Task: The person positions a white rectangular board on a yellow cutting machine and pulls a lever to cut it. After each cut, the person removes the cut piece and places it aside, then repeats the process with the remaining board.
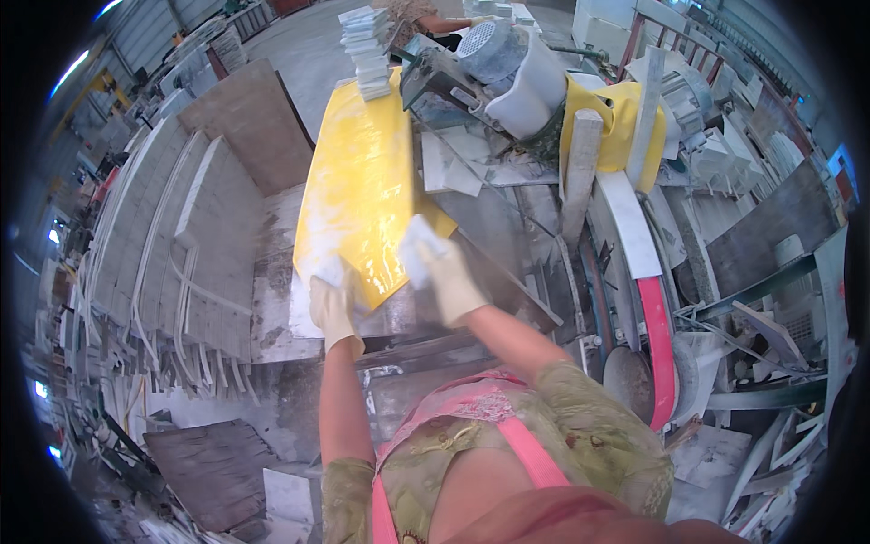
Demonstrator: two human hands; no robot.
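Both of my hands wear cream-coloured gloves and are over a wet, shiny yellow sheet dusted with white. My left hand is at the sheet's near left edge, closed around a small white piece. To its right, my right hand is closed on another white piece, at the sheet's right edge. Motion smears both pieces, so I cannot tell their kind. Underneath the sheet is a pale, dusty board.
Stone slabs stand stacked on the left. A stack of white tiles rises at the sheet's far end. A motor machine is beyond, right of the sheet. A white-and-red strip runs along the right. A person works at the back.
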